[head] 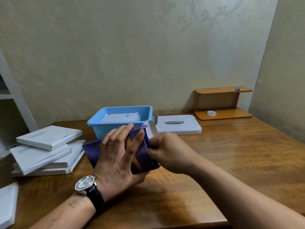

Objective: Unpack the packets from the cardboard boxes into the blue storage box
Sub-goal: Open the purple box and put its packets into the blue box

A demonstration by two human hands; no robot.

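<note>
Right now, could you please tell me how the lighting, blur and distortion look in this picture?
Head view: soft light leaves a pale sheen on the table. Head view: the left hand, right hand and purple box are slightly motion-blurred, while the blue storage box looks sharper. Head view: wide-angle bending makes the wall corner lean.

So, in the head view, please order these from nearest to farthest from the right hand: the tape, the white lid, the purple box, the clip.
1. Purple box: held in the right hand.
2. White lid: just behind the hand.
3. Tape: farther right, on the shelf base.
4. Clip: farthest, on the shelf top.
</note>
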